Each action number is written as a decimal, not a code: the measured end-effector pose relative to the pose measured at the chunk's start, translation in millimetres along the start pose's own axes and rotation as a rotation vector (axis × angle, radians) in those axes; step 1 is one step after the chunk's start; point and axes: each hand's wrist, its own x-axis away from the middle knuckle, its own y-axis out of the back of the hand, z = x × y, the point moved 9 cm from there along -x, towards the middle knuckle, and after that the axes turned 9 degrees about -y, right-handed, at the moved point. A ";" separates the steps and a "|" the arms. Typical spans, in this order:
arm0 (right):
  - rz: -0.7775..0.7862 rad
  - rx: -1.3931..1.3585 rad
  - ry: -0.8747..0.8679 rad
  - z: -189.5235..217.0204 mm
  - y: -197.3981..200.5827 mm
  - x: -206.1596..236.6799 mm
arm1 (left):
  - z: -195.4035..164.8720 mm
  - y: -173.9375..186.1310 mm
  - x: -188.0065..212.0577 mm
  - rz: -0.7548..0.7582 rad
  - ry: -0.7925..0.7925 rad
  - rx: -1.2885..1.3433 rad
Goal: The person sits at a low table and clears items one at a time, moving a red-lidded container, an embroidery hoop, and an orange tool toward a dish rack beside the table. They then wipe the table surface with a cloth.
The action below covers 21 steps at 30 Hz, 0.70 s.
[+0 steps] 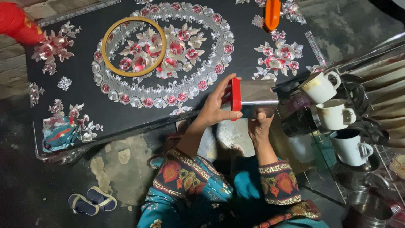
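My left hand grips the red handle end of a flat steel scraper, fingers wrapped around the red edge. Under the shiny blade, my right hand supports it from below, thumb pressed on the metal. The tool is held level in front of me, just past the near edge of a black table decorated with silver and red flower patterns. Both sleeves are teal with orange embroidered cuffs.
A yellow ring lies on the floral oval. An orange handle sits at the far edge, a red object at top left. Right, a wire rack holds white cups and steel pots. Small sandals lie on the floor.
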 end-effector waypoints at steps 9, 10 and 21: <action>0.000 0.041 -0.005 101.3 -59.3 5.0 | -97.5 -57.9 -39.7 0.009 -0.023 0.064; 0.003 0.045 -0.013 105.2 -56.3 1.0 | -95.6 -62.7 -43.2 0.000 -0.025 0.092; 0.042 0.254 0.099 187.6 -165.1 37.0 | -211.5 -90.5 -47.7 -0.002 -0.053 0.221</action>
